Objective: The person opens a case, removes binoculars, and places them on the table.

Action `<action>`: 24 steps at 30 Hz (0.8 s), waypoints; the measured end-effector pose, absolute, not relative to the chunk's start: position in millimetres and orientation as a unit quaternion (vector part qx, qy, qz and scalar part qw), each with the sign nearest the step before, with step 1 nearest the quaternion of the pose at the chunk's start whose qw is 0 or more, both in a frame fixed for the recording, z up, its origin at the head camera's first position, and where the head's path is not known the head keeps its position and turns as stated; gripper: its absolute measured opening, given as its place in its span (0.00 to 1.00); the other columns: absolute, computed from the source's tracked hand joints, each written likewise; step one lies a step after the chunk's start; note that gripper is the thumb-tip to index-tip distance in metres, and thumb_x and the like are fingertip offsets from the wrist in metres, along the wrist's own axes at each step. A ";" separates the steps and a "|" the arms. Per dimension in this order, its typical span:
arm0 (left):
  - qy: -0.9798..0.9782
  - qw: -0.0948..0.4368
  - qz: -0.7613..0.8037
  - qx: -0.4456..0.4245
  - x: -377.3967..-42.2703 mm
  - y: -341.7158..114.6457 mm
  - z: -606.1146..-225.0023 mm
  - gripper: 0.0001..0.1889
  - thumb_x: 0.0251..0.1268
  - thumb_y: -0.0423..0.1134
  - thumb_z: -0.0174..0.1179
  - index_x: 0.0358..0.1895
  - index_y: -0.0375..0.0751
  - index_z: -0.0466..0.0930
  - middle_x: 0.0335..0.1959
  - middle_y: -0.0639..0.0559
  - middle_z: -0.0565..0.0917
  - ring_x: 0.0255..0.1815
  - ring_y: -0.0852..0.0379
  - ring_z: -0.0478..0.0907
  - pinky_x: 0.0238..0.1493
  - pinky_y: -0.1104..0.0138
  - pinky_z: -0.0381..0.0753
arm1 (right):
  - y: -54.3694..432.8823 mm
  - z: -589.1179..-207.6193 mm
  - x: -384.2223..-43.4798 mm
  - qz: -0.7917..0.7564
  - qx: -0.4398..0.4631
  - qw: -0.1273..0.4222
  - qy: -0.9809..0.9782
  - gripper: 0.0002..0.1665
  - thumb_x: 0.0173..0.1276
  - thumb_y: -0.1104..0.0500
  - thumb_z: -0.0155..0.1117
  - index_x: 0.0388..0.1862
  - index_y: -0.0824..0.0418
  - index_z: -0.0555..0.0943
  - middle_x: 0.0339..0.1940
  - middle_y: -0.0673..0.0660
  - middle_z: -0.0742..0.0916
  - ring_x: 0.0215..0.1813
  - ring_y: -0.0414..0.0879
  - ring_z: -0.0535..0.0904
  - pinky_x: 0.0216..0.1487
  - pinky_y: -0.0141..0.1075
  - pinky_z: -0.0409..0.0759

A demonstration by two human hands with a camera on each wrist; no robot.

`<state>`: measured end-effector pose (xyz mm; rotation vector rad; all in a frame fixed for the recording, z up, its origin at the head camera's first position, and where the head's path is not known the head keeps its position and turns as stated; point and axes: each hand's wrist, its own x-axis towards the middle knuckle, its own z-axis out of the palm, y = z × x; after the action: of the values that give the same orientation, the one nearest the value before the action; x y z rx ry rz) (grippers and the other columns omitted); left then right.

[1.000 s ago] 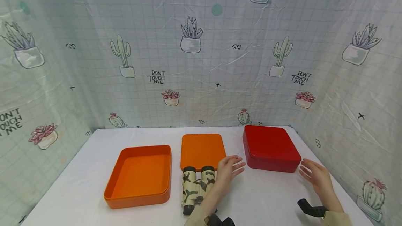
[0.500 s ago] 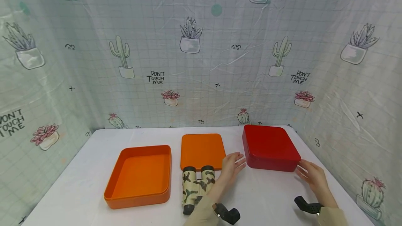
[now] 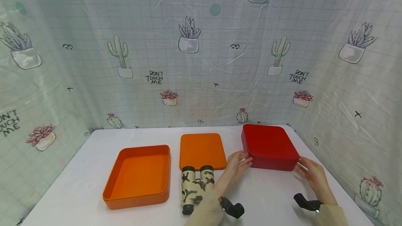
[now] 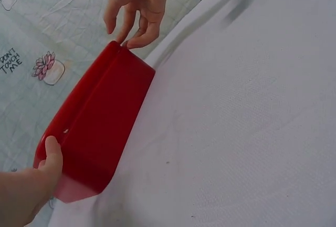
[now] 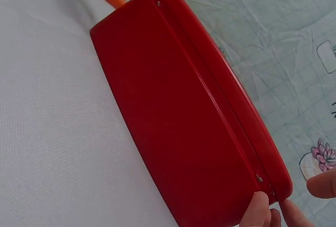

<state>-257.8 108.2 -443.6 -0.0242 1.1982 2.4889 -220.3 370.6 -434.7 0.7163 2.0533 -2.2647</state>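
Toward the back right of the table sits a red box (image 3: 271, 144) with its lid on; a seam below the top runs along its front. My left hand (image 3: 235, 168) holds the box's front left corner, its thumb (image 4: 53, 151) on the front face near the seam and other fingers partly hidden behind. At the front right corner, my right hand (image 3: 314, 174) grips with its thumb (image 5: 256, 210) on the front and a finger on the side by the seam. One finger of that hand stands off from the box.
An open orange box (image 3: 138, 173) with nothing in it lies at left on the white table (image 3: 267, 198). Its flat orange lid (image 3: 202, 151) lies in the middle, with camouflage binoculars (image 3: 188, 189) just in front, partly behind my left sleeve. A patterned curtain (image 3: 201, 62) hangs behind.
My left hand has moved right, away from the binoculars and onto the red box's left corner. My right hand has moved left onto its right corner. The box shows no clear movement.
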 end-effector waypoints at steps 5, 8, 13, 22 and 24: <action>0.417 0.195 0.888 -0.015 -260.6 109.1 -444.5 0.26 0.66 0.40 0.44 0.61 0.25 0.53 0.59 0.31 0.65 0.55 0.41 0.73 0.58 0.54 0.70 | 369.2 -431.7 -220.5 -0.708 0.239 0.005 0.664 0.46 0.65 0.43 0.47 0.71 0.64 0.40 0.61 0.60 0.63 0.30 0.25 0.74 0.45 0.25 0.78; 0.416 0.198 0.888 -0.022 -261.8 109.7 -444.7 0.26 0.66 0.40 0.45 0.61 0.25 0.54 0.58 0.31 0.67 0.53 0.42 0.74 0.56 0.55 0.71 | 370.3 -429.9 -219.9 -0.718 0.241 0.007 0.653 0.46 0.65 0.44 0.46 0.71 0.64 0.40 0.53 0.54 0.70 0.31 0.27 0.75 0.44 0.25 0.78; 0.413 0.200 0.888 -0.032 -263.9 109.8 -443.5 0.26 0.65 0.40 0.45 0.61 0.26 0.55 0.57 0.31 0.68 0.53 0.41 0.74 0.56 0.54 0.72 | 371.6 -426.1 -219.7 -0.737 0.236 0.013 0.633 0.45 0.65 0.47 0.48 0.71 0.64 0.40 0.31 0.39 0.73 0.31 0.30 0.76 0.42 0.26 0.79; 0.395 0.210 0.894 -0.033 -267.1 107.5 -446.2 0.25 0.65 0.39 0.42 0.61 0.26 0.56 0.55 0.31 0.70 0.54 0.40 0.73 0.57 0.53 0.70 | 373.4 -420.2 -224.7 -0.761 0.238 0.044 0.602 0.20 0.61 0.49 0.57 0.47 0.57 0.68 0.25 0.43 0.75 0.30 0.35 0.76 0.40 0.28 0.80; 0.392 0.212 0.894 -0.034 -267.0 107.3 -446.1 0.25 0.65 0.39 0.42 0.60 0.26 0.57 0.54 0.31 0.72 0.54 0.40 0.74 0.56 0.53 0.71 | 374.5 -419.8 -226.3 -0.764 0.241 0.046 0.597 0.08 0.61 0.51 0.57 0.32 0.54 0.73 0.24 0.44 0.75 0.29 0.35 0.76 0.38 0.29 0.81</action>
<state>-267.0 107.3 -446.1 -0.0936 1.0903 2.4851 -226.3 374.5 -419.8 0.7349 1.8233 -2.3306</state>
